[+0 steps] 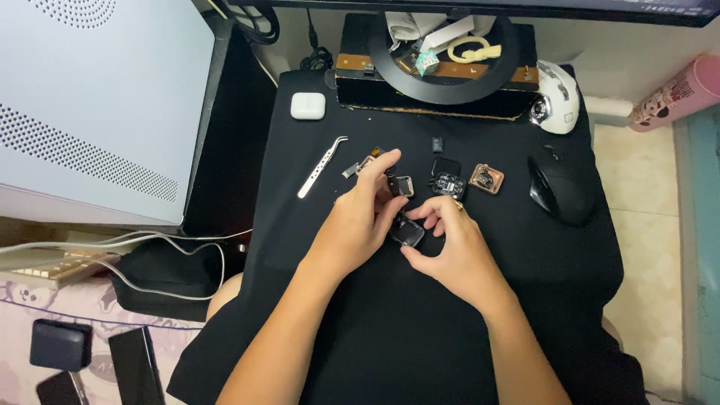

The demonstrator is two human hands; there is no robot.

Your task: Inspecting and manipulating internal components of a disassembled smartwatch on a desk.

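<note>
1. Left hand point(352, 221) sits mid-cloth, fingers curled, thumb and fingertips pinching the left edge of a small dark square part point(407, 232); index finger stretched far toward the loose bits.
2. Right hand point(450, 247) just right of it, fingers bent in, thumb and fingertips gripping the same part from the right and near side.
3. The part is held between both hands, just above the black cloth point(525, 262), near the middle; whether it touches the cloth, cannot tell.
4. Just beyond the hands: a small square frame point(405, 185), a dark square module point(448, 180), a copper-coloured square piece point(487, 178), all close together in a row.
5. Metal tweezers point(322, 166) lie to the left, angled, apart from the hands.
6. White earbud case point(308, 106) far left on the cloth.
7. Black mouse point(561, 191) to the right; white mouse point(556, 96) beyond it.
8. Black box with a ring-shaped stand point(442, 75) at the far edge, small items piled inside the ring.
9. Grey perforated computer case point(90, 105) far left.
</note>
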